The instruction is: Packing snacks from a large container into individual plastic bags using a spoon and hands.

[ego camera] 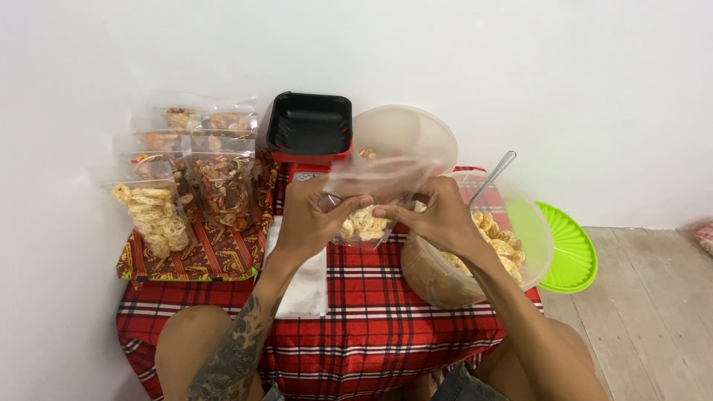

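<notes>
A small clear plastic bag (371, 194) partly filled with pale yellow ring crackers is held up between both hands over the low table. My left hand (316, 215) grips its left side, my right hand (438, 215) its right side, with the fingertips of both meeting at the bag's middle. Just right of it stands a large clear tub (531, 245) of the same crackers, with a metal spoon handle (494, 177) sticking out.
A red plaid cloth (371, 312) covers the table. Several filled snack bags (186, 178) lie on a patterned tray at left. A black tray on a red scale (310, 130) stands at the back, a clear lid (405, 137) beside it. A green lid (572, 256) lies on the floor.
</notes>
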